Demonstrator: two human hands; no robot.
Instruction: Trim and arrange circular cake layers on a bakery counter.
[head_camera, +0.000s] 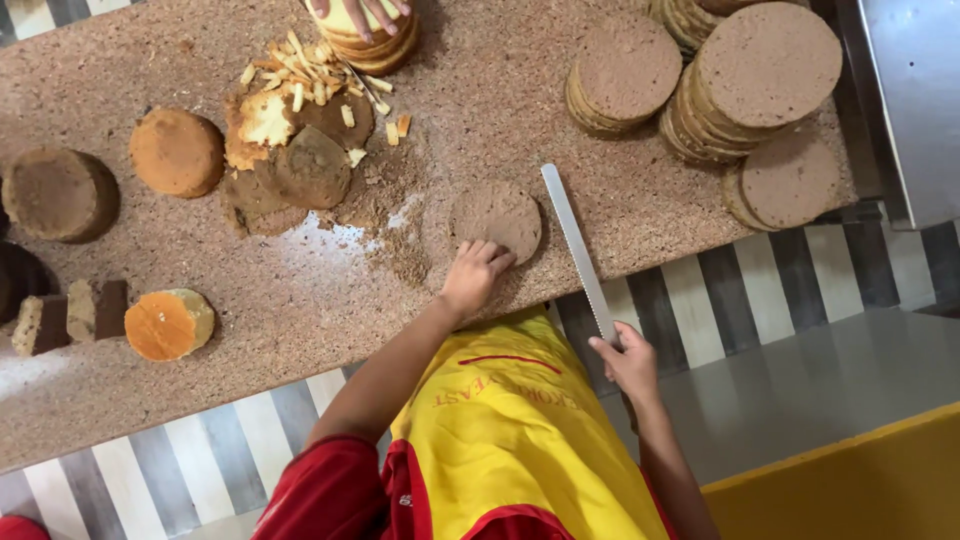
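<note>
Fingers of the left hand (475, 275) lie bent on the near rim of a thin round brown cake slice (497, 218). The slice rests flat on the speckled counter (480, 110), close to its near edge and just left of the blade. The grip of this hand is loose. It looks like pressing from above to hold the slice steady, but I cannot tell if the fingertips also pinch the rim.

The right hand (625, 360) is closed around the handle of a long serrated knife (575, 245). The handle end hangs out past the counter edge, over the striped floor (730, 290), and the blade lies low over the counter. I think it is held this way so the flat blade stays level with the slice beside it.

The long axis of the knife runs from the person outward across the counter and leans a little to the left. The tip points away from the body, and the blade passes just to the right of the slice without clearly touching it.

Finished round slices are put apart in stacks (760, 70) at the far right, probably to keep them out of the crumbs. Trimmings and crumbs (300, 130) are heaped to the left, and uncut cakes (177, 152) stand farther left. At the far edge another person's hand (360, 12) rests on a separate pile of layers (375, 45).
</note>
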